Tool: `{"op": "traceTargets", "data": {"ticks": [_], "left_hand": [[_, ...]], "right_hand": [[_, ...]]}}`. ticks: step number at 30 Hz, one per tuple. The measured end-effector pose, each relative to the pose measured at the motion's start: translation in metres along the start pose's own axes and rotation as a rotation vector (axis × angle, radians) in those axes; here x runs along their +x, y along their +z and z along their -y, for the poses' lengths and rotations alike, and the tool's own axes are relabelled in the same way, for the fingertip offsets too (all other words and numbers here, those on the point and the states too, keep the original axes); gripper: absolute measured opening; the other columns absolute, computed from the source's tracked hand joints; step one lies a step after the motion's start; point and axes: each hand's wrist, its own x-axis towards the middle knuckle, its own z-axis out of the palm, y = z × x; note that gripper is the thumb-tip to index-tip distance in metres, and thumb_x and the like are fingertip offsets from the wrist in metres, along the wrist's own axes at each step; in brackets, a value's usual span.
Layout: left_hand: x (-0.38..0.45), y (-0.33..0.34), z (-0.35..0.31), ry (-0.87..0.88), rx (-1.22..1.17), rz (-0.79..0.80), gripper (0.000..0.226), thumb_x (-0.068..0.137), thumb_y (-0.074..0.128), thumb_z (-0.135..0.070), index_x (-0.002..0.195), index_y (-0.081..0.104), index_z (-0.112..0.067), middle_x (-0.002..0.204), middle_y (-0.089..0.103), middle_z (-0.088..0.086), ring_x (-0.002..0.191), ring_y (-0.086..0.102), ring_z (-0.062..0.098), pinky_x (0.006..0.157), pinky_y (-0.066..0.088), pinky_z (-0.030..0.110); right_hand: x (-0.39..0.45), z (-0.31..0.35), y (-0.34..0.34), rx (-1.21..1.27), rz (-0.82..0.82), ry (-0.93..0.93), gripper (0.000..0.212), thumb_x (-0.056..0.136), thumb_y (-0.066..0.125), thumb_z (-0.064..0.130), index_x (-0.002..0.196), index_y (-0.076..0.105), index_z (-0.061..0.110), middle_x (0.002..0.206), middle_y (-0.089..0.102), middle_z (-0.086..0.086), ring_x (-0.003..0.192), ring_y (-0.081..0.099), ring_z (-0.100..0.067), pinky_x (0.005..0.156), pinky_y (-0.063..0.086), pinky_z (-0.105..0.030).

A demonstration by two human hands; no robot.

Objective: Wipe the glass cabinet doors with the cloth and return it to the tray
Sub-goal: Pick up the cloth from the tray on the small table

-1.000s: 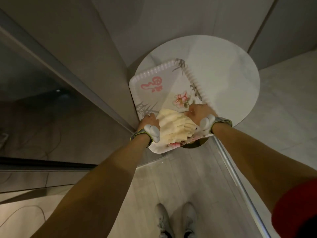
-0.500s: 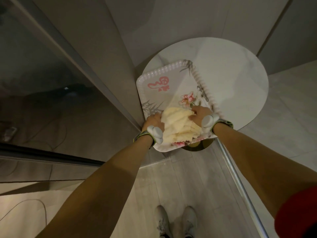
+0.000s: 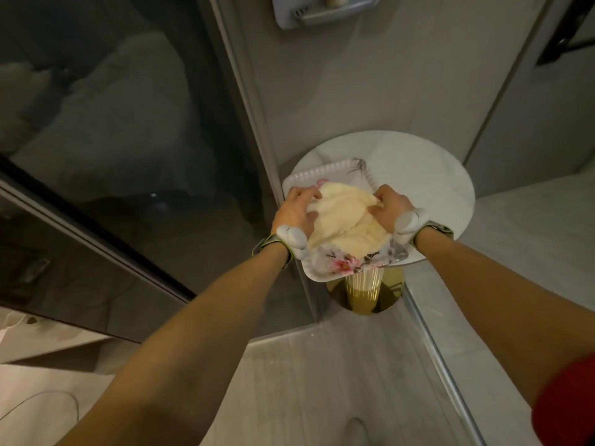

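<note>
- Pale yellow terry cloth (image 3: 344, 220) is bunching up between both hands, over the tray (image 3: 325, 275).
- L hand (image 3: 294, 211) is pinching the cloth's left edge, fingers curled onto the fabric; closed on it.
- R hand (image 3: 388, 206) is gripping the cloth's right edge w/ fingers folded in; also closed on it.
- Below the grip, the cloth's lower part is sagging onto the floral tray, near its pink flower print.
- Tray is sitting on a round white table (image 3: 444, 188), just under both hands.
- Left of the grip, a dark glass cabinet door (image 3: 122, 130) is standing; the L wrist is beside its frame.
- White wrist devices (image 3: 291, 238) are strapped behind each grip.
</note>
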Motion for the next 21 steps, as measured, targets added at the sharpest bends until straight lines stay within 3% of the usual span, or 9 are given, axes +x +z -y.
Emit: {"op": "traceTargets", "data": {"ticks": [7,12,15,21], "left_hand": [[-0.052,-0.101,-0.010,0.139,0.053,-0.129,0.023,0.087,0.054,-0.008,0.104,0.060,-0.023,0.122,0.048,-0.002,0.095,0.055,0.023,0.070,0.041,0.027],[-0.114,-0.183,0.010,0.153,0.116,-0.191,0.019,0.092,0.050,-0.012,0.100,0.061,-0.025,0.125,0.047,-0.006,0.088,0.055,0.019,0.066,0.040,0.023],[-0.152,-0.225,0.026,0.146,0.146,-0.213,0.017,0.093,0.050,-0.015,0.100,0.061,-0.026,0.126,0.047,-0.006,0.089,0.055,0.018,0.065,0.037,0.020],[-0.212,-0.315,0.070,0.134,0.242,-0.289,0.016,0.092,0.050,-0.017,0.100,0.062,-0.024,0.128,0.048,-0.011,0.097,0.058,0.019,0.072,0.042,0.026]], "right_hand": [[-0.075,0.076,-0.022,0.030,-0.103,-0.140,0.029,0.091,0.050,0.018,0.116,0.045,0.003,0.103,0.060,-0.024,0.092,0.057,-0.039,0.064,0.037,-0.034],[-0.144,0.149,-0.009,0.034,-0.140,-0.217,0.024,0.089,0.050,0.017,0.110,0.047,0.004,0.086,0.052,-0.011,0.077,0.050,-0.030,0.063,0.034,-0.032],[-0.180,0.189,0.004,0.007,-0.154,-0.272,0.022,0.089,0.050,0.019,0.107,0.049,0.008,0.086,0.054,-0.009,0.080,0.052,-0.029,0.069,0.040,-0.035],[-0.229,0.280,0.036,0.058,-0.166,-0.409,0.017,0.091,0.050,0.020,0.102,0.044,0.009,0.084,0.053,-0.008,0.073,0.050,-0.024,0.061,0.036,-0.032]]}}
